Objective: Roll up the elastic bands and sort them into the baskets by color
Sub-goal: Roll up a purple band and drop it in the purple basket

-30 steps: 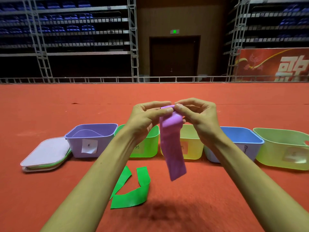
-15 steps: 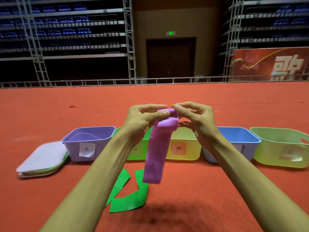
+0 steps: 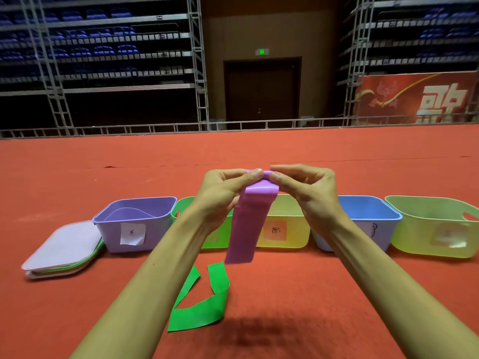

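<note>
My left hand (image 3: 223, 194) and right hand (image 3: 309, 193) both pinch the rolled top end of the purple band (image 3: 246, 226). Each grip is closed tight, thumb and fingertips curled on the roll, held above the basket row. The unrolled tail hangs in front of the green basket (image 3: 216, 240) and yellow basket (image 3: 295, 229). The purple basket (image 3: 111, 234) stands left. A green band (image 3: 204, 307) lies on the red carpet (image 3: 311, 294), nearer than the baskets.

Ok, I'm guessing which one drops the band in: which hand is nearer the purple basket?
Left. The left hand is just right of the purple basket, before the green basket; the right hand is farther right, near the blue basket. Both pinch the purple band.
</note>
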Demonstrator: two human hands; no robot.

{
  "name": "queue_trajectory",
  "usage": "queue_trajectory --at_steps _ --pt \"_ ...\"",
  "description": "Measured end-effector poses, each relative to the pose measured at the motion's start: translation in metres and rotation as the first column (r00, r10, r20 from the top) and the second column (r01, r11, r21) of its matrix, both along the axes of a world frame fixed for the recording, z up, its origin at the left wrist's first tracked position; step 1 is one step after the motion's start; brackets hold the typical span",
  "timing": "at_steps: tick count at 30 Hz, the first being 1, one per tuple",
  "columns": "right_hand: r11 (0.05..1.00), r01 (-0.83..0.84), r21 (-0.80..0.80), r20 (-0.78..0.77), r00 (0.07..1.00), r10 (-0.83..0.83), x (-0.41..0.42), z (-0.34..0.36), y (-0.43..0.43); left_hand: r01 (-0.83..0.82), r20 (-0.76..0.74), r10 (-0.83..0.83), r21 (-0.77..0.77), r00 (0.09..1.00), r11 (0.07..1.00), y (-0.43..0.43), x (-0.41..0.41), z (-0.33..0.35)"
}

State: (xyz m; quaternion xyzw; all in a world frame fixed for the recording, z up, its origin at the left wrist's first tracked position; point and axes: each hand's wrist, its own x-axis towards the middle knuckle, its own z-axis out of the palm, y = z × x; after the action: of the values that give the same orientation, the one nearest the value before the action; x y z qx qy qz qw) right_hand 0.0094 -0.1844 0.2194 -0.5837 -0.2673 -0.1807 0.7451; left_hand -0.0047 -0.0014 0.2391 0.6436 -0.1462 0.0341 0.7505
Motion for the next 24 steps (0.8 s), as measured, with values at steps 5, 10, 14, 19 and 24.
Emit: queue_trajectory --at_steps 5,10,14,19,24 --pt "0.993 -0.117 0.016 -0.07 0.991 0.117 0.001 0.004 -0.003 0.019 0.017 -0.019 0.005 1.0 1.0 -0.001 0.001 -0.001" --pt "0.995 -0.091 -0.051 -0.163 0.983 0.082 0.003 0.007 -0.007 -0.011 0.043 0.01 0.014 0.999 1.0 -0.001 0.001 -0.002" --pt "0.994 -0.031 -0.105 -0.131 0.991 0.017 0.004 0.003 -0.008 -0.014 0.052 0.012 0.039 0.999 0.999 -0.001 0.001 -0.004" --pt "0.998 0.042 -0.05 -0.032 0.999 -0.044 0.004 -0.001 -0.004 0.029 -0.012 -0.028 0.086 1.0 0.996 -0.001 -0.002 -0.002" --pt "0.997 0.06 -0.041 0.053 0.997 -0.057 0.001 -0.002 -0.002 0.013 -0.019 -0.011 0.074 1.0 0.997 -0.004 0.0 0.0"
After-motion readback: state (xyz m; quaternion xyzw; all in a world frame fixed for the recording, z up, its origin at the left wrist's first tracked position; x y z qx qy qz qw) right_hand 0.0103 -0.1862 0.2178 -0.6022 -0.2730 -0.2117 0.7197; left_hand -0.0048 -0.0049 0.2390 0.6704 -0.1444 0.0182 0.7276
